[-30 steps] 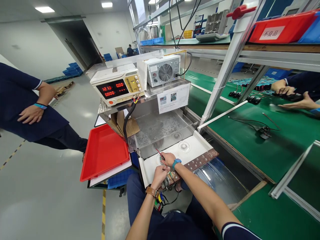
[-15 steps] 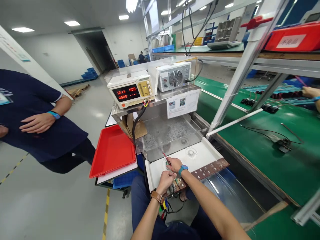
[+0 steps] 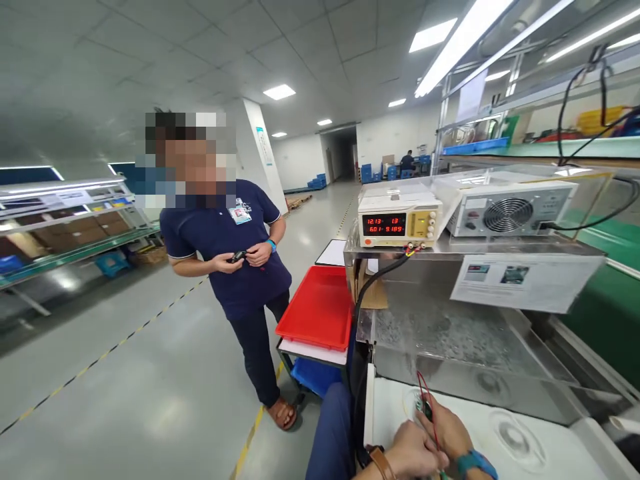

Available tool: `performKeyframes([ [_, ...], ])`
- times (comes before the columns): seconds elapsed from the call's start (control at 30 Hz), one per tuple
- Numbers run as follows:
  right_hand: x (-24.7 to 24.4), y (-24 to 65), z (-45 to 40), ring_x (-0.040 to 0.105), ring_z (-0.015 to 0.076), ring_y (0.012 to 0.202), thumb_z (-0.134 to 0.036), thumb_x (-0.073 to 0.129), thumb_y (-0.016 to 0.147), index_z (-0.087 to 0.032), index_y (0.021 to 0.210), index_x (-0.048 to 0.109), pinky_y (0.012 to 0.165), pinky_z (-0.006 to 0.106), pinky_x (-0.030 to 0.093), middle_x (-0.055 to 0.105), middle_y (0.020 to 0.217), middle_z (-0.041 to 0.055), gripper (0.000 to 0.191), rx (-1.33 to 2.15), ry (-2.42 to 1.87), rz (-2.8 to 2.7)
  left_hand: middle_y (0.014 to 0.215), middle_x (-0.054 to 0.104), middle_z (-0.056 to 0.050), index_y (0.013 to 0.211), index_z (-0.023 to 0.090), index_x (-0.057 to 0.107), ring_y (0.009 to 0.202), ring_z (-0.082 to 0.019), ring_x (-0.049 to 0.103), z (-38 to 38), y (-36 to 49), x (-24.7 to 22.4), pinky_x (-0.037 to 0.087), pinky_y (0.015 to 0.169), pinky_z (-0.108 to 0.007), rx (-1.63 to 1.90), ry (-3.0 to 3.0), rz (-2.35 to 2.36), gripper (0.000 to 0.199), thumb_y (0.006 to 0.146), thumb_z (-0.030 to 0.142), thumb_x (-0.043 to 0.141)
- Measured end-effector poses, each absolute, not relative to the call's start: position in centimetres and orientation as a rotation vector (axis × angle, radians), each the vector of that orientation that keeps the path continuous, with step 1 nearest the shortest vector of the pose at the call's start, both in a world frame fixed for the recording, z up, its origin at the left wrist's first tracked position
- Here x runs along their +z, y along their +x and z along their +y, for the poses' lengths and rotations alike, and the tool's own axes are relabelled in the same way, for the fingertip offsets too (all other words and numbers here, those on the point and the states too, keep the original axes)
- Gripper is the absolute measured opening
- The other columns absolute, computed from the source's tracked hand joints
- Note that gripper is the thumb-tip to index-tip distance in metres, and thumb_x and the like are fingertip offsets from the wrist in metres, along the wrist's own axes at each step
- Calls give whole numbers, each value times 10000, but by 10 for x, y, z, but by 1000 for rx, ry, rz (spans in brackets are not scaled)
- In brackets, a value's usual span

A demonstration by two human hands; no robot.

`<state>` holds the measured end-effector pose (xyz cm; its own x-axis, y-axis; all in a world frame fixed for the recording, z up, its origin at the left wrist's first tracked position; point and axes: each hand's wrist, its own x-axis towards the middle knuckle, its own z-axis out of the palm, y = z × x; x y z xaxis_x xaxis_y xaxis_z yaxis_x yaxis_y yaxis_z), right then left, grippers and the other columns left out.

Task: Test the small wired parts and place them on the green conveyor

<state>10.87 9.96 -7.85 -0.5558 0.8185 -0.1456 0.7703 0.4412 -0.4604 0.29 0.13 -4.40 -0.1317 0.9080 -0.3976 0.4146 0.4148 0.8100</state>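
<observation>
1. Your left hand [image 3: 413, 448], beside the brown wrist strap [image 3: 383, 463], lies low in the head view, knuckles up. Its fingers are pressed together, pinching the lower run of a thin red wire [image 3: 434, 421].
2. Your right hand [image 3: 449, 429], above the blue wristband [image 3: 477, 463], reaches in from the right. Its thumb and fingers pinch a small green-and-black component [image 3: 425, 408]; the fingers partly cover it, so its full outline cannot be told.
3. The component is held over the left part of the white panel [image 3: 480, 417], near the panel's far edge. The red wire loops up above it, then runs down across your right fingers to your left fingertips.
4. To the right of your right hand, the panel bears a round, ringed fitting [image 3: 515, 437]. Beyond the panel lies a scuffed metal surface [image 3: 445, 333].
5. On the raised metal shelf [image 3: 430, 250] stand a power supply [image 3: 400, 223] with lit red digits and, to its right, a grey unit [image 3: 510, 212] with a round fan grille. A printed sheet [image 3: 525, 283] hangs below the latter; a black cable [image 3: 376, 285] descends from the former.
6. To the left, a red tray [image 3: 319, 310] rests on a cart. Beside it stands a person [image 3: 227, 267] in dark blue, holding a small black object [image 3: 238, 256].
</observation>
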Motion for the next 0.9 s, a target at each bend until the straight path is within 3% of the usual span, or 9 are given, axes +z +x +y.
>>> performKeyframes([
  [0.4,-51,103,91,673,257,912,-281,484,836,-233,1131,552,717,296,416,714,960,89,306,679,-1477,-2540,465,494,26,429,181,566,499,-123,429,0,5,-16,309,509,-273,713,1115,1747,207,575,284,669],
  [0.6,-45,102,91,665,255,914,-275,498,833,-203,1128,545,702,285,378,710,942,92,308,674,-1534,-2538,446,417,43,436,172,542,499,-103,352,1,4,-16,267,513,-264,732,1125,1709,238,613,273,665],
  [0.9,-19,102,88,645,230,921,-304,543,837,-196,1133,540,696,269,347,700,974,83,315,688,-1630,-2537,517,490,23,499,168,539,533,-105,411,3,2,-9,298,553,-253,749,1189,1604,276,698,318,657],
])
